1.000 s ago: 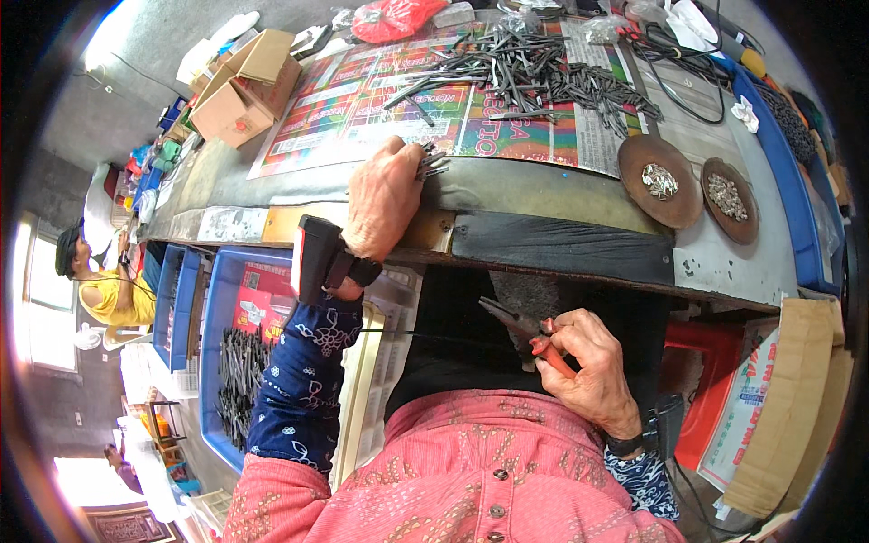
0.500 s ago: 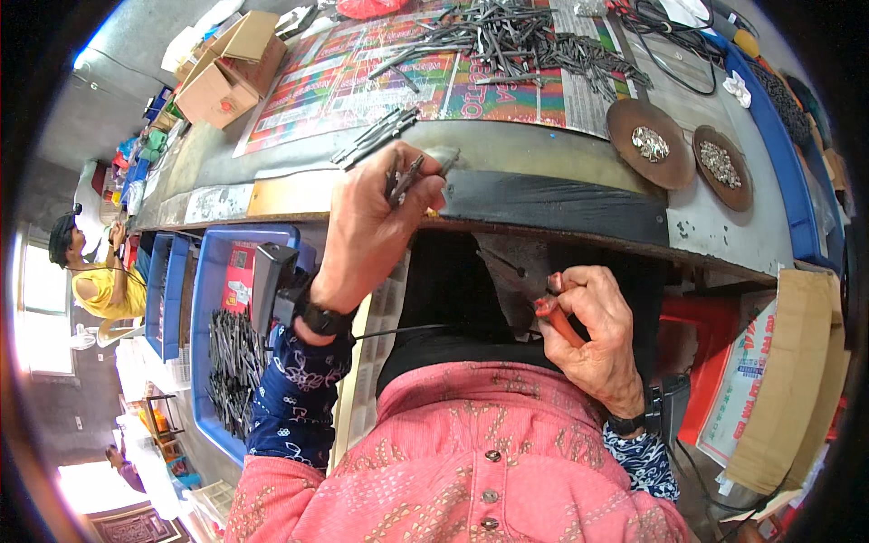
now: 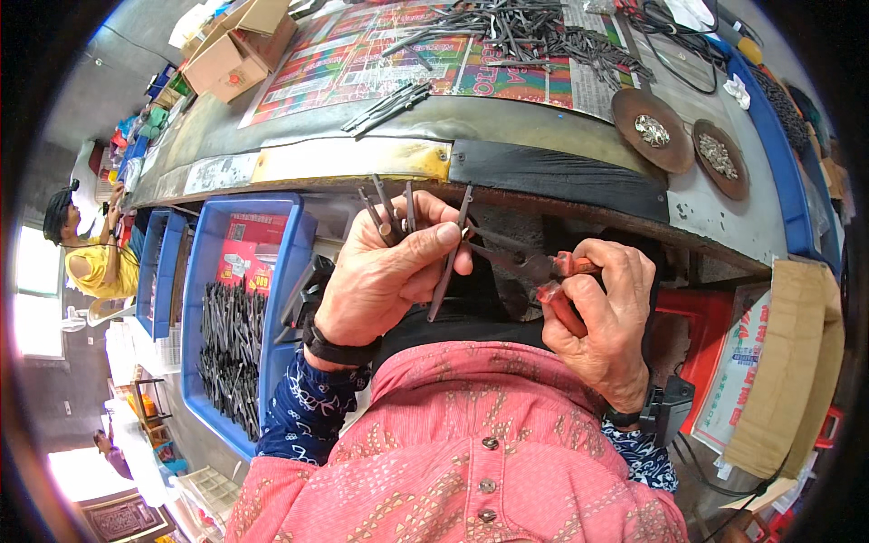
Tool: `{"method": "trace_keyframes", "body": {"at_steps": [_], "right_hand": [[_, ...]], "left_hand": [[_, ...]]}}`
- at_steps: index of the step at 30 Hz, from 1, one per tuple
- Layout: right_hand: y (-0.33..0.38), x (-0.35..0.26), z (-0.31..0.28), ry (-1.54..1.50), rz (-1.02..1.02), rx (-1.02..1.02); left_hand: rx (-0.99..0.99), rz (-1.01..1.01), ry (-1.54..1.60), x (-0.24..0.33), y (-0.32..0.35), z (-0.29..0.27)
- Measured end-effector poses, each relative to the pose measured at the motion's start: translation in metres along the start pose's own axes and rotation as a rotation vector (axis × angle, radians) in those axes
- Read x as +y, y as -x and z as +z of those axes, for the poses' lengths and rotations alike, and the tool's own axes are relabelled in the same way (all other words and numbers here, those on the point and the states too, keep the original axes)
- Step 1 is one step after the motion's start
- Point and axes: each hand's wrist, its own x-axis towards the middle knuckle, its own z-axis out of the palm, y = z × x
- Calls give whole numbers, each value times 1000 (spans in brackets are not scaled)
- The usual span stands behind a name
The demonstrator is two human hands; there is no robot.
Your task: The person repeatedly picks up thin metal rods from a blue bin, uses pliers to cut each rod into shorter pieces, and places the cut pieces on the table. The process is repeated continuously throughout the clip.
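My left hand (image 3: 385, 276) is closed around several thin dark metal clips (image 3: 391, 213), held upright in front of my chest just below the table's front edge. One clip (image 3: 450, 262) hangs down between its thumb and forefinger. My right hand (image 3: 605, 317) grips red-handled pliers (image 3: 543, 271), whose jaws point left and touch that hanging clip. More dark clips lie in a small bundle (image 3: 389, 104) on the table, and a big heap (image 3: 534, 32) lies farther back.
The worktable (image 3: 362, 158) carries colourful printed paper, two round brown dishes (image 3: 652, 131) of small bright parts and cardboard boxes (image 3: 240, 45). A blue bin (image 3: 231, 317) of dark clips stands at my left. A person in yellow (image 3: 86, 258) sits far left. Cardboard (image 3: 783, 362) leans at right.
My left hand has come off the table edge with a few clips and drawn back toward my chest. My right hand has raised the pliers to meet the clips.
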Motion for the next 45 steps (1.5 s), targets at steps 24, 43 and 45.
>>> {"method": "trace_keyframes", "body": {"at_steps": [24, 43, 45], "right_hand": [[14, 17, 4, -1293, 571, -635], [15, 23, 18, -640, 306, -256], [15, 24, 20, -640, 312, -247]], "left_hand": [[-162, 830, -1193, 1, 12, -3], [273, 702, -1441, 38, -73, -61], [260, 764, -1505, 43, -86, -67]]}}
